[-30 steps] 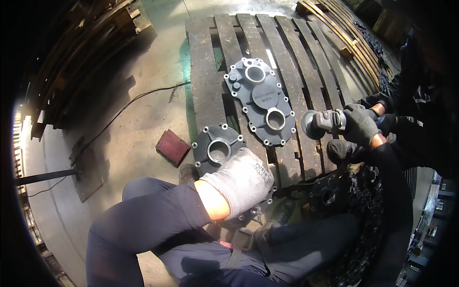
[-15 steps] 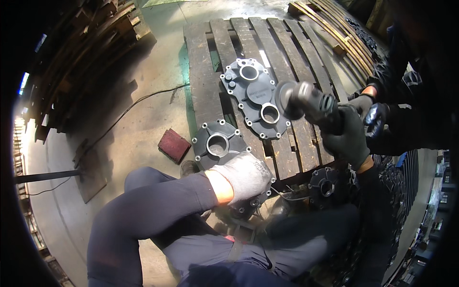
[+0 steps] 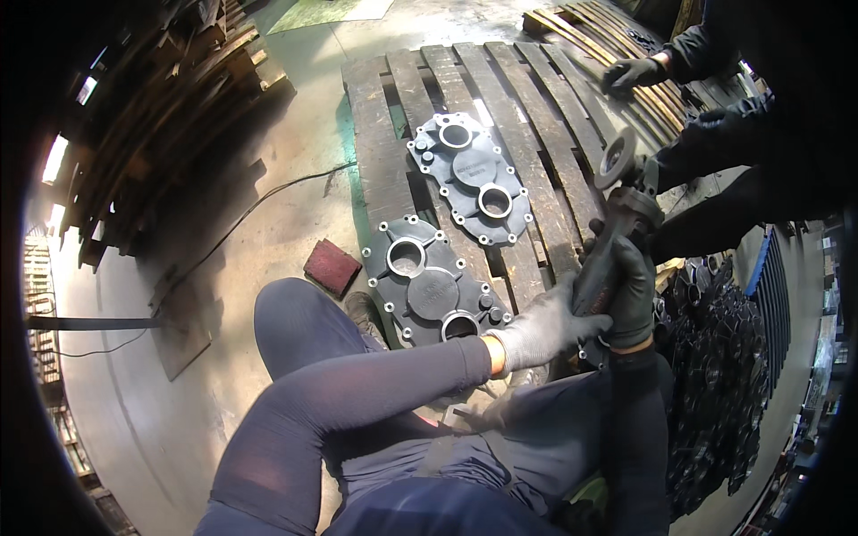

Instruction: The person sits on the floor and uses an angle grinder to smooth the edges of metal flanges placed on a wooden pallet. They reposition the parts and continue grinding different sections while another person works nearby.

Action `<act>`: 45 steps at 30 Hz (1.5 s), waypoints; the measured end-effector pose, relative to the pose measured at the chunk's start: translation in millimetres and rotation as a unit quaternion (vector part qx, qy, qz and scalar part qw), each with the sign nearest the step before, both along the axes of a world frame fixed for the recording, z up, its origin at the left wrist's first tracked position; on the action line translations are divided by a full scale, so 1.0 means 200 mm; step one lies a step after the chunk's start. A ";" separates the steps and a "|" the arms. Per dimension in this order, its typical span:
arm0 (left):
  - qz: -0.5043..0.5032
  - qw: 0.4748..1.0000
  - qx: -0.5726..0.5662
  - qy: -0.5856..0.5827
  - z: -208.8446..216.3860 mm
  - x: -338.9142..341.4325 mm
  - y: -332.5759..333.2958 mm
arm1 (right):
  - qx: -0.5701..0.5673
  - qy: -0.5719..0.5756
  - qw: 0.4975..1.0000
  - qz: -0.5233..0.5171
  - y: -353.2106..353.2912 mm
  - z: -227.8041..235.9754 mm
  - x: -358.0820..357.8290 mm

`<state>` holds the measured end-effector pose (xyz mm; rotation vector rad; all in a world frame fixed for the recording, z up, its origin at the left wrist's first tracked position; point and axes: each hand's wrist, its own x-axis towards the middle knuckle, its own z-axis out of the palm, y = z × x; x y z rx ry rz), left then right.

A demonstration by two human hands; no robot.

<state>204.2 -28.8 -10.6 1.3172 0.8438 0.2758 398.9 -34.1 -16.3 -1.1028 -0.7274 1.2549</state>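
An angle grinder (image 3: 597, 277) is held up at the right, its round disc (image 3: 617, 159) pointing up and away from me. My right hand (image 3: 633, 299), in a dark glove, is closed round its body. My left hand (image 3: 545, 329), in a light grey glove, reaches across and grips the lower end of the same tool. Left of my hands lies a dark grey metal cover (image 3: 433, 295) with two round openings and bolt bosses along its rim; my left forearm passes over its near edge. A similar cover (image 3: 474, 167) rests farther off on the wooden pallet (image 3: 375, 134).
A co-worker's dark-gloved hand (image 3: 630, 76) and legs are at the far right. Several dark metal parts (image 3: 715, 375) are heaped on the right. A red-brown block (image 3: 332, 268) sits on the floor beside the pallet. Stacked pallets (image 3: 179, 134) stand left, near a cable (image 3: 259, 196).
My left hand has left the near cover and moved right onto the grinder. The grinder has turned disc-up, away from the far cover. The co-worker's hand has moved farther away.
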 end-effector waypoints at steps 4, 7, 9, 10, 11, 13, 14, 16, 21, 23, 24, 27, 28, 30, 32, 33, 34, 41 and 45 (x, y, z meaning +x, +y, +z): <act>0.000 0.999 0.008 -0.033 -0.11 0.12 -0.13 | -0.011 0.062 0.998 0.029 -0.11 -0.13 0.18; -0.003 1.000 0.016 -0.002 -0.13 0.13 -0.16 | -0.023 0.105 0.994 0.032 -0.13 -0.16 0.19; -0.019 1.000 0.015 -0.017 -0.15 0.13 -0.16 | -0.036 0.111 0.993 0.009 -0.16 -0.15 0.17; -0.028 0.999 0.013 -0.026 -0.17 0.12 -0.16 | -0.036 0.121 0.992 0.006 -0.16 -0.16 0.16; -0.024 0.999 0.015 -0.023 -0.18 0.12 -0.17 | -0.053 0.155 0.986 0.014 -0.16 -0.19 0.18; -0.017 0.999 0.022 -0.018 -0.17 0.13 -0.17 | -0.083 0.221 0.971 0.033 -0.13 -0.21 0.21; -0.014 0.999 0.016 -0.044 -0.17 0.12 -0.17 | -0.109 0.169 0.980 -0.008 -0.13 -0.23 0.20; -0.022 0.999 0.005 -0.040 -0.21 0.12 -0.16 | -0.112 0.125 0.985 -0.038 -0.12 -0.23 0.16; -0.024 0.999 -0.016 -0.035 -0.25 0.13 -0.12 | -0.122 0.104 0.985 -0.064 -0.08 -0.25 0.13; -0.003 0.998 -0.020 -0.062 -0.27 0.14 -0.12 | -0.129 0.097 0.986 -0.031 -0.05 -0.28 0.15; 0.000 0.997 -0.028 -0.069 -0.29 0.15 -0.11 | -0.135 0.092 0.986 -0.017 -0.04 -0.28 0.16; -0.005 0.996 -0.056 -0.063 -0.33 0.13 -0.06 | -0.110 0.099 0.989 0.019 -0.03 -0.29 0.13; -0.014 0.994 -0.082 -0.072 -0.31 0.12 -0.05 | -0.098 0.094 0.990 0.024 -0.03 -0.27 0.12; -0.075 0.994 -0.068 -0.034 -0.25 0.08 0.01 | -0.107 0.026 0.994 -0.007 -0.03 -0.24 0.11; -0.132 0.988 -0.046 -0.063 -0.26 0.06 0.12 | -0.113 0.028 0.992 -0.044 -0.02 -0.26 0.10; -0.157 0.980 -0.079 -0.093 -0.28 0.05 0.20 | -0.145 0.031 0.988 -0.045 0.00 -0.26 0.12; -0.156 0.981 -0.095 -0.066 -0.31 0.04 0.29 | -0.143 0.033 0.988 -0.050 0.01 -0.27 0.13; 0.009 0.931 0.248 0.268 -0.87 0.10 0.84 | -0.167 0.067 0.977 -0.113 0.02 -0.25 0.19; -0.117 0.804 0.478 0.333 -1.11 0.12 0.99 | -0.194 0.070 0.970 -0.126 0.01 -0.27 0.19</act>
